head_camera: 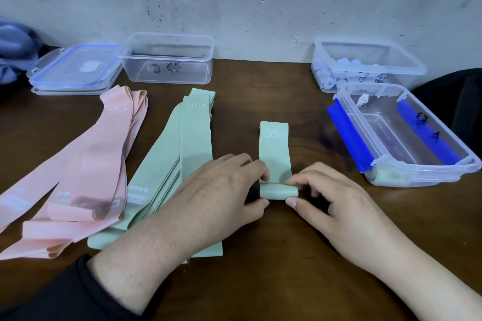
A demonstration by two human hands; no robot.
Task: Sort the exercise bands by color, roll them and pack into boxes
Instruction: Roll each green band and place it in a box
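Near the middle of the table (pixel 273 255), both hands work one green band (pixel 274 148) marked 30 LB. The left hand (pixel 221 198) and the right hand (pixel 336 200) pinch the ends of its rolled near part between thumb and fingertips; the unrolled length lies flat, pointing toward the far edge. Left of it lies a stack of green bands (pixel 193 143), then a pile of pink bands (pixel 86 169) toward the left edge. A clear box with blue clips (pixel 407 135) sits near the right edge, another clear box (pixel 365 65) behind it holding pale rolls, and an empty clear box (pixel 169 57) at the far edge beside stacked lids (pixel 75 68).
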